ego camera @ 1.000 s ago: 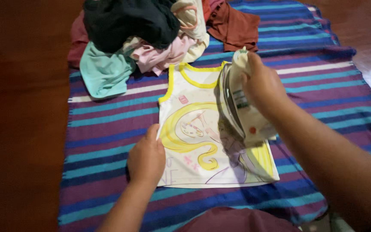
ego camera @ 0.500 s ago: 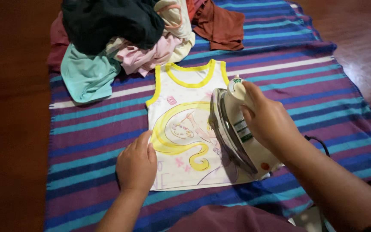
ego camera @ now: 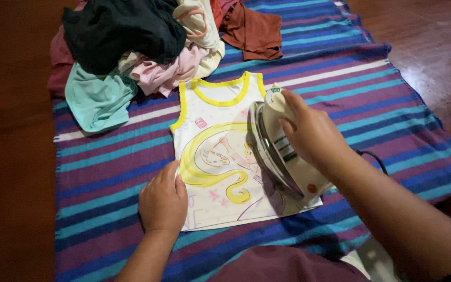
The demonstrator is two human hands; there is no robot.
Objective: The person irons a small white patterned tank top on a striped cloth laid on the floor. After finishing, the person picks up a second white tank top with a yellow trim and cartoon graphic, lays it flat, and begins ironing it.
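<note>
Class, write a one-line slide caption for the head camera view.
Right hand tilts a white iron over a yellow-trimmed vest on a striped blanket; left hand pins its edge.

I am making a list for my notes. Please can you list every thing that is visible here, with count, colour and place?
sleeveless shirt: one, white with yellow trim and a printed picture, flat on the blanket
iron: one, cream, tilted over the shirt's right side
striped blanket: one, purple, blue and teal, on the floor
clothes pile: several, black, teal, pink, cream, brown, at the blanket's far end
floor: dark reddish brown
left hand: pressing the shirt's lower left edge
right hand: gripping the iron
</note>
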